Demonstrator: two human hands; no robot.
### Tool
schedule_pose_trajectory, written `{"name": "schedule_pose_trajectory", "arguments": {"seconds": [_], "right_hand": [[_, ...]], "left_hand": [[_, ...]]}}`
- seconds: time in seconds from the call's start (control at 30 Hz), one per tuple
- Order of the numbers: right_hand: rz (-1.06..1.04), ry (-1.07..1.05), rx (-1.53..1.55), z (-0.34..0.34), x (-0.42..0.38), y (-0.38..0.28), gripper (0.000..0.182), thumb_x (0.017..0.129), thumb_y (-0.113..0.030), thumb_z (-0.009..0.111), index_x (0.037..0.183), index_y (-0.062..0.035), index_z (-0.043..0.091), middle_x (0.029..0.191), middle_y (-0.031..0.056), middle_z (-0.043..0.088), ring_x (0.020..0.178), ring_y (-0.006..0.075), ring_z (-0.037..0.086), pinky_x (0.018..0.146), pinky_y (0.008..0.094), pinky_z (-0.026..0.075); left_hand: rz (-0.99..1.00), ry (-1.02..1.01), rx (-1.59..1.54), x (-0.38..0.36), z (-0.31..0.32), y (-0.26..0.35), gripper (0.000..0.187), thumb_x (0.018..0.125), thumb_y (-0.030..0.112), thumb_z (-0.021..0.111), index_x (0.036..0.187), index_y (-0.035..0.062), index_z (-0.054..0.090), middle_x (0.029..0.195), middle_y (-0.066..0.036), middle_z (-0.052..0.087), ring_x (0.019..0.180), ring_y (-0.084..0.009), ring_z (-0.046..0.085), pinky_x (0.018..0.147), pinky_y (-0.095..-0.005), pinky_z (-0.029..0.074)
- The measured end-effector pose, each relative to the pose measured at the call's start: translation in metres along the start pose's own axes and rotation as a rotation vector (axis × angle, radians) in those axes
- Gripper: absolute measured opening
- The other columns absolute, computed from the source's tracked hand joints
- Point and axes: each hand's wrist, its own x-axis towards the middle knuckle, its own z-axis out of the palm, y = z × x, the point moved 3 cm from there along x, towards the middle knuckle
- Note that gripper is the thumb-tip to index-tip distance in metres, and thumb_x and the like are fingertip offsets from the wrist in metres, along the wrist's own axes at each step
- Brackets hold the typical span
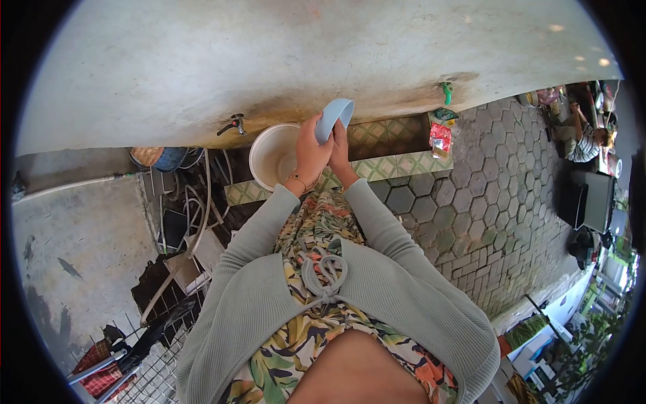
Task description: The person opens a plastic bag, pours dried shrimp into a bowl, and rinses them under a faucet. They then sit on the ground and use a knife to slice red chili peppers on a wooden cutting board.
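Observation:
A light blue bowl is tilted on its side between my two hands, in front of the wall. My left hand grips it from the left, its fingers wrapped round the outside. On the other side, my right hand holds its lower edge, with part of the fingers hidden behind the bowl. Just left of my hands stands a large white bucket, its inside pale and partly hidden by my left hand. A tap with a dark handle sticks out of the wall above the bucket.
A green tap is on the wall to the right. Below it, a red packet lies on the tiled ledge. Hoses and clutter crowd the left. Hexagonal paving spreads right, where another person sits far off.

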Motion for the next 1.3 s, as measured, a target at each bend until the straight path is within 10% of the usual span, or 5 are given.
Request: {"name": "schedule_pose_trajectory", "arguments": {"seconds": [0.23, 0.5, 0.8, 0.93, 1.3], "right_hand": [[-0.028, -0.03, -0.367, 0.007, -0.005, -0.033, 0.055, 0.087, -0.005, 0.046, 0.138, 0.0045, 0.026, 0.134, 0.0249, 0.038, 0.122, 0.0368, 0.041, 0.101, 0.038, 0.033], [0.087, -0.254, -0.119, 0.011, -0.009, -0.064, 0.039, 0.083, 0.006, 0.048, 0.12, 0.0001, 0.053, 0.111, 0.0155, 0.061, 0.104, 0.0222, 0.06, 0.084, 0.0285, 0.048], [-0.007, -0.813, -0.696, 0.146, 0.032, -0.041, 0.029, 0.081, -0.011, 0.062, 0.109, -0.003, 0.059, 0.098, 0.0103, 0.065, 0.081, 0.0201, 0.062, 0.071, 0.0322, 0.049], [-0.823, -0.741, -0.777, 0.236, 0.061, -0.041, 0.031, 0.079, -0.009, 0.058, 0.11, -0.0055, 0.056, 0.104, 0.0134, 0.059, 0.1, 0.0326, 0.053, 0.087, 0.0438, 0.04], [-0.743, -0.92, -0.824, 0.275, 0.059, 0.033, 0.017, 0.084, -0.01, 0.056, 0.1, -0.0064, 0.061, 0.088, 0.0115, 0.06, 0.084, 0.0318, 0.056, 0.077, 0.0409, 0.04]], "left_hand": [[-0.296, 0.045, -0.419, -0.014, -0.012, -0.039, 0.05, 0.078, 0.002, 0.056, 0.125, 0.0021, 0.041, 0.116, -0.014, 0.051, 0.1, -0.0273, 0.056, 0.078, -0.0359, 0.052], [-0.891, 0.113, -1.408, -0.074, -0.036, -0.099, 0.055, 0.079, -0.004, 0.048, 0.129, 0.01, 0.029, 0.116, -0.016, 0.047, 0.1, -0.0297, 0.057, 0.075, -0.0453, 0.057], [-1.026, 0.486, -1.348, -0.141, -0.069, -0.189, 0.057, 0.079, -0.001, 0.047, 0.132, 0.0103, 0.028, 0.118, -0.013, 0.046, 0.103, -0.029, 0.056, 0.083, -0.0487, 0.053], [-1.038, 0.662, -1.242, -0.134, -0.074, -0.236, 0.059, 0.079, 0.001, 0.049, 0.133, 0.0104, 0.027, 0.112, -0.012, 0.049, 0.098, -0.0268, 0.057, 0.08, -0.0489, 0.054], [-0.962, 0.775, -1.381, -0.074, -0.061, -0.268, 0.064, 0.073, -0.004, 0.047, 0.134, 0.0108, 0.033, 0.121, -0.012, 0.048, 0.107, -0.03, 0.055, 0.081, -0.0494, 0.054]]}}
